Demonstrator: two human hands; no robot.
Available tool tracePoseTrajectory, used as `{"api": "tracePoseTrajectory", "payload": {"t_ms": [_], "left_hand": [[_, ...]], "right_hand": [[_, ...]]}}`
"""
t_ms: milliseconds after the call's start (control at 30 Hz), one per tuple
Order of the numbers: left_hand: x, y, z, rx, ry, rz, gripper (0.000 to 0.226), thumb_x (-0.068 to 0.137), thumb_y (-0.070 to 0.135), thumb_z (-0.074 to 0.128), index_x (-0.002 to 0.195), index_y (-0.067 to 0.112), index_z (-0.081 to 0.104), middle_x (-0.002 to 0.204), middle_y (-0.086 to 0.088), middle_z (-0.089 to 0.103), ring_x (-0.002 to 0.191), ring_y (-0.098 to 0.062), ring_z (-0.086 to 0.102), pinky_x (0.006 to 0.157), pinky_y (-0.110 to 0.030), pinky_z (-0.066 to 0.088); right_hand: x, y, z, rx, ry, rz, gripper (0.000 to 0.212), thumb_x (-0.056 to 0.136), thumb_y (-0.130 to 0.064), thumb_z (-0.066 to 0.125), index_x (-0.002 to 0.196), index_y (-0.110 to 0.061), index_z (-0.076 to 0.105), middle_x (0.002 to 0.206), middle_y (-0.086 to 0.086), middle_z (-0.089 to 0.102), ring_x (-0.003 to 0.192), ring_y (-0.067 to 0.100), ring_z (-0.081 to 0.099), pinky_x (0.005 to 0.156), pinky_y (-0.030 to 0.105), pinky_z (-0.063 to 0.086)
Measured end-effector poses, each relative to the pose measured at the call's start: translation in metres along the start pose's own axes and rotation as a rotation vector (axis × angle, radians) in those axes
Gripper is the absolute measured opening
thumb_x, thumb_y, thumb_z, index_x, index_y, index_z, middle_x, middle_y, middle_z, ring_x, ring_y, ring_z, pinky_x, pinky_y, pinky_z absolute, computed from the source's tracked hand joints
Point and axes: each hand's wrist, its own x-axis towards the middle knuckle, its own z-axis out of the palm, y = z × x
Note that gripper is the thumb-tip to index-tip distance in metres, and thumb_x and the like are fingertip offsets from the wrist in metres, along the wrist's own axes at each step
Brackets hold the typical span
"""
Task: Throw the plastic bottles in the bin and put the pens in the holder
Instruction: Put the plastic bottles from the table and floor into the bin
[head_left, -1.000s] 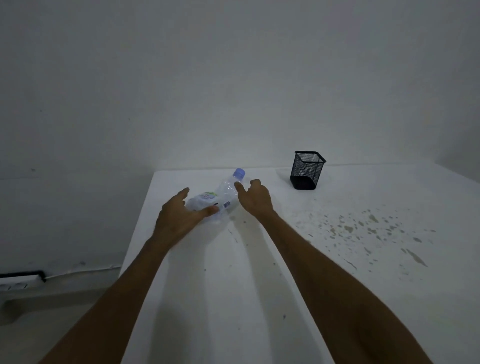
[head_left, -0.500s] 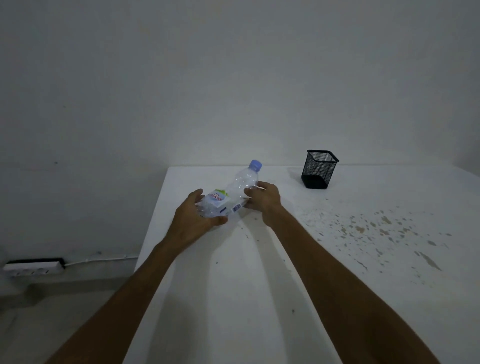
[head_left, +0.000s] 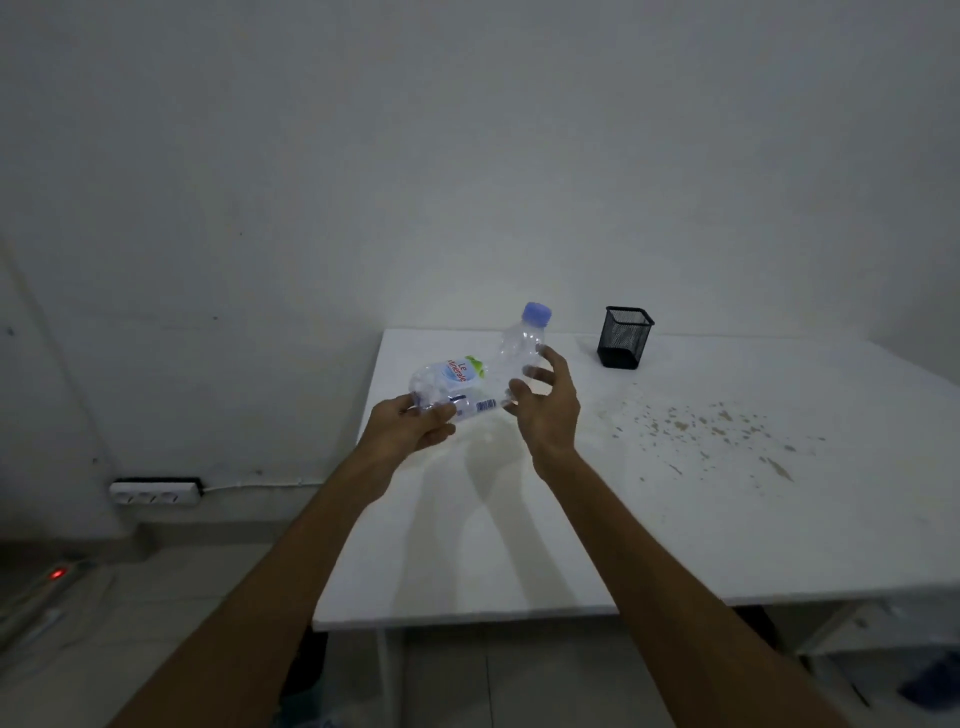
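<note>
White table (head_left: 675, 519) at frame centre: left hand (head_left: 410, 428) grips bottle (head_left: 470, 376) base, cap tilted toward upper right; right hand (head_left: 548, 402) fingers spread, released.

The plastic bottle (head_left: 467, 382) bears a label reading "Le Minerale".

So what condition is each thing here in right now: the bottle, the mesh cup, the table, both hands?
Plastic bottle: capped, looks empty, tilted, lifted off the table.
Left hand: closed around the bottle's base.
Right hand: open, fingers spread beside the bottle.
Pen holder: upright, no pens showing.
Table: stained with brown specks.
Power strip: against the wall, sockets unused.
</note>
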Motion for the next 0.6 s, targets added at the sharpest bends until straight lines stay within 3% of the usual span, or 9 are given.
{"api": "tracePoseTrajectory", "payload": {"t_ms": [167, 300, 467, 600], "left_hand": [[-0.040, 0.014, -0.006, -0.068, -0.010, 0.052, 0.048, 0.086, 0.028, 0.070, 0.127, 0.003, 0.060, 0.115, -0.013, 0.071, 0.092, -0.023, 0.072, 0.088, -0.033, 0.058], [-0.071, 0.017, -0.016, -0.095, -0.032, 0.090, 0.049, 0.089, 0.037, 0.063, 0.129, 0.009, 0.057, 0.122, -0.012, 0.067, 0.101, -0.030, 0.070, 0.086, -0.035, 0.058], [-0.104, 0.011, -0.039, -0.143, 0.032, 0.140, 0.050, 0.094, 0.040, 0.052, 0.137, 0.015, 0.045, 0.130, -0.010, 0.057, 0.103, -0.030, 0.066, 0.075, -0.032, 0.059], [-0.122, 0.005, -0.067, -0.121, 0.147, 0.135, 0.056, 0.096, 0.045, 0.046, 0.140, 0.010, 0.044, 0.132, -0.011, 0.056, 0.106, -0.031, 0.063, 0.068, -0.027, 0.059]], "right_hand": [[-0.062, -0.018, -0.012, -0.239, -0.045, -0.177, 0.052, 0.095, -0.006, 0.054, 0.142, -0.022, 0.042, 0.123, 0.008, 0.053, 0.103, 0.019, 0.061, 0.087, 0.025, 0.051], [-0.105, -0.031, -0.015, -0.271, -0.094, -0.216, 0.050, 0.097, -0.013, 0.054, 0.144, -0.019, 0.038, 0.132, 0.008, 0.049, 0.114, 0.017, 0.055, 0.084, 0.017, 0.048], [-0.154, -0.033, 0.005, -0.243, -0.194, -0.207, 0.046, 0.098, -0.025, 0.052, 0.141, -0.020, 0.037, 0.141, 0.007, 0.045, 0.120, 0.018, 0.053, 0.101, 0.035, 0.051], [-0.187, -0.028, 0.034, -0.276, -0.321, -0.245, 0.064, 0.089, -0.042, 0.063, 0.142, -0.023, 0.034, 0.139, 0.001, 0.044, 0.112, 0.008, 0.051, 0.094, 0.025, 0.050]]}}
